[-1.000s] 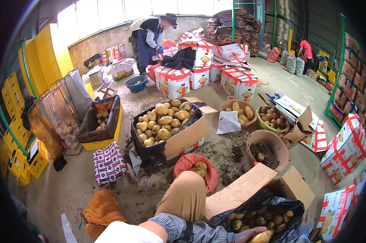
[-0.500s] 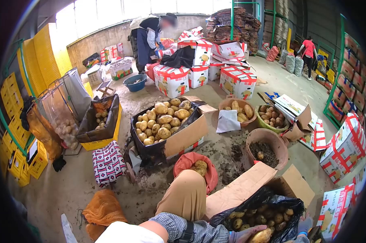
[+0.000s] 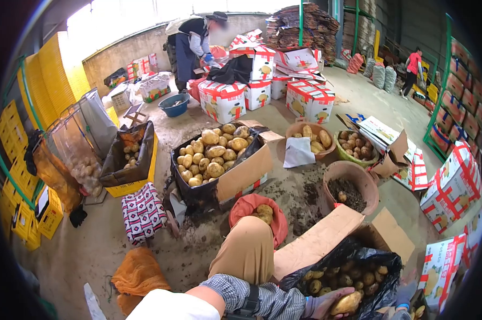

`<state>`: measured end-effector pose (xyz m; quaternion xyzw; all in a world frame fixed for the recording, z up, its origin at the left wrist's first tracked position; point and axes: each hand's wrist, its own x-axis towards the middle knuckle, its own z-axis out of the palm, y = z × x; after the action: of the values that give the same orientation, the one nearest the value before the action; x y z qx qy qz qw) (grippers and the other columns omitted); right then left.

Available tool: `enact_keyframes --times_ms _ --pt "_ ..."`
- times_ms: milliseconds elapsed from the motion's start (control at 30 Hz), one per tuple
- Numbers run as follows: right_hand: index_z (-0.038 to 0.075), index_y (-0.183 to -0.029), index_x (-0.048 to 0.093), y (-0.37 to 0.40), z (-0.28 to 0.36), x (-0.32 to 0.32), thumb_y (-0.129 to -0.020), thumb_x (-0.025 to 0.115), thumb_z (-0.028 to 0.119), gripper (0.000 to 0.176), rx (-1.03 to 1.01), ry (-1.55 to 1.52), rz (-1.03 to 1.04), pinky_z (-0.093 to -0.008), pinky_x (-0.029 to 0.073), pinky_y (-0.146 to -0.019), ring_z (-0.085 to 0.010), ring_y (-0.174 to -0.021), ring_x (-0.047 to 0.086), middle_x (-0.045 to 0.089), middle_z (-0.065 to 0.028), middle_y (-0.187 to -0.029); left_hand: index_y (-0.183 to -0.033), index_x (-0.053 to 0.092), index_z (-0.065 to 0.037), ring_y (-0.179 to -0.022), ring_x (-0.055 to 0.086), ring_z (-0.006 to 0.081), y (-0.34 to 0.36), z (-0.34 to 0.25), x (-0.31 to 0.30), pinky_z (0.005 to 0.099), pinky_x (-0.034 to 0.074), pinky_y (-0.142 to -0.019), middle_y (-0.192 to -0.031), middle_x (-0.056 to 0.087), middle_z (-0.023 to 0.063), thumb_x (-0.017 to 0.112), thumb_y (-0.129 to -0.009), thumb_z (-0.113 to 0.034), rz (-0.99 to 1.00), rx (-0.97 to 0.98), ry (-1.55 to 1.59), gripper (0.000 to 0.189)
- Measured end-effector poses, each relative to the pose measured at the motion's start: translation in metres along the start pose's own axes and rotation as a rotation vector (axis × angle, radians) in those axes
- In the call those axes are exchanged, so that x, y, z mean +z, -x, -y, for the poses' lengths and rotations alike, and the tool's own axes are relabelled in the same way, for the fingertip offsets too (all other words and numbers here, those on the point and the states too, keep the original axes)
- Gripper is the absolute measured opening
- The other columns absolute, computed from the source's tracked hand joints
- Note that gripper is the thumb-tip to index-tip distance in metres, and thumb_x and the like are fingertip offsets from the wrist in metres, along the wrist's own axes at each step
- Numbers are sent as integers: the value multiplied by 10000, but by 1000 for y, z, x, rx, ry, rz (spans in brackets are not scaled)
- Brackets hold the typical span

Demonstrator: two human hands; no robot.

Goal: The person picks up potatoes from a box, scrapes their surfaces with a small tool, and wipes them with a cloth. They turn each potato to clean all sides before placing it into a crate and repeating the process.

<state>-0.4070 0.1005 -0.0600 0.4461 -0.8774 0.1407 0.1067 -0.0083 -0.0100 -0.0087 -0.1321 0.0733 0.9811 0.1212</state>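
Note:
My left hand, in a greyish glove, is wrapped round a large potato at the bottom of the view. It is over the near edge of a cardboard box lined with a black plastic bag, with several potatoes inside. My right hand, also gloved, shows only in part beyond the bag's right edge. Its fingers are not clear. Some more potatoes lie beside it at the lower right.
Ahead stand a red sack with potatoes, a heaped potato box and a tub of soil. White-red cartons are stacked behind. One person bends over cartons; another walks at the far right.
The left hand and its potato have shifted slightly, the potato now turned more upright. The bending person's arms have moved, and the far person has stepped right.

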Motion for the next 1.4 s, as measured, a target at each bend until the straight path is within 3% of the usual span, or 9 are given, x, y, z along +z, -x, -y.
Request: enact_keyframes --times_ms 67,333,667,867,1000,1100,1167,1200,1400 --pt "14 -1390 381 12 10 -26 -887 569 226 578 -85 -3 -117 -429 310 -1068 -378 -1258 419 424 -226 -1382 -1033 599 -115 -600 601 175 -3 6 -3 222 471 -428 -852 667 80 528 -873 -546 2 232 87 465" --pt "-9 -1199 556 139 97 -143 -949 496 206 336 24 -129 -343 -393 397 -974 -351 -1118 531 583 -200 -1163 -1171 558 -90 -833 605 260 6 -12 -10 318 514 -639 -1057 619 165 465 -914 -501 -2 185 81 494" --pt "75 -1317 477 257 161 -131 -769 605 -14 570 341 -175 -202 -361 433 -938 -363 -1173 469 412 -197 -1326 -1135 581 -55 -854 596 264 5 -12 -5 341 511 -686 -1036 617 143 479 -905 -494 -108 171 23 506" --pt "76 -1111 655 237 139 -105 -714 499 -72 452 416 -502 -288 -355 405 -950 -360 -1050 526 566 -206 -1114 -1172 564 -75 -859 620 284 -1 -3 -10 367 515 -700 -1063 622 150 481 -915 -489 -75 165 -142 495" --pt "42 -1185 605 224 198 -146 -780 528 84 415 109 -657 -208 -382 344 -1017 -333 -1166 471 497 -181 -1235 -1233 506 -136 -918 611 216 -10 12 -19 387 518 -803 -1130 603 63 460 -950 -456 57 220 -293 430" --pt "29 -1436 286 235 205 -75 -773 559 617 928 10 -699 -122 -432 257 -1096 -385 -1333 305 346 -184 -1436 -1314 474 -77 -1170 511 180 -34 47 -44 336 371 -1052 -1307 524 49 448 -963 -433 195 180 -188 500" --pt "-2 -1431 234 245 175 -2 -727 649 430 923 -266 -777 -227 -414 267 -1089 -316 -1301 343 360 -207 -1392 -1301 481 -78 -1141 520 179 -43 68 -45 332 385 -1017 -1284 532 50 451 -960 -438 152 57 -278 497" --pt "24 -1387 363 256 240 -37 -792 543 621 861 109 -886 -432 -388 305 -1062 -259 -1177 464 463 -194 -1317 -1294 485 -78 -1126 525 179 -45 74 -44 330 393 -1000 -1272 536 51 453 -958 -441 118 2 -305 496" --pt "-1 -1347 345 256 256 -74 -945 511 373 574 202 -1173 -110 -375 342 -1031 -260 -1221 427 444 -155 -1304 -1256 507 -80 -1038 555 175 -38 70 -48 319 437 -894 -1202 562 56 461 -949 -457 86 -41 -312 489"
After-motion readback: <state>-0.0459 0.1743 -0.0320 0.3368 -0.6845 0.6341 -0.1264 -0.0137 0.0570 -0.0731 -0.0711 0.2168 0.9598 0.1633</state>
